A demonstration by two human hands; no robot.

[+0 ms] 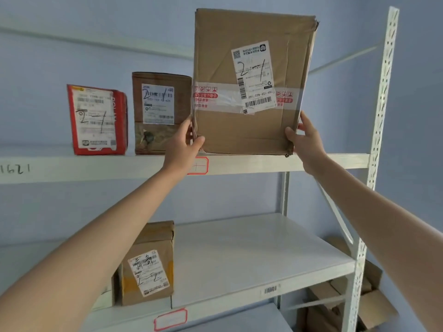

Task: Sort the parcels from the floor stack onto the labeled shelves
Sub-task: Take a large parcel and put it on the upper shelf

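Observation:
A large brown cardboard parcel (249, 125) marked "2-1" stands upright on the upper shelf (263, 164), its bottom edge on the shelf front. My left hand (184, 144) grips its lower left edge and my right hand (305, 137) grips its lower right edge. To its left on the same shelf stand a brown parcel (160, 113) and a red parcel (98, 121), both marked "2-1". A red-bordered label (199, 166) is stuck on the shelf front, partly behind my left wrist.
On the lower shelf (239, 250) a brown parcel (148, 267) marked "2-2" stands at the left, with a red-bordered label (170, 318) on the edge below it. A white perforated upright (381, 104) frames the right side. Cardboard boxes (369, 305) lie on the floor at lower right.

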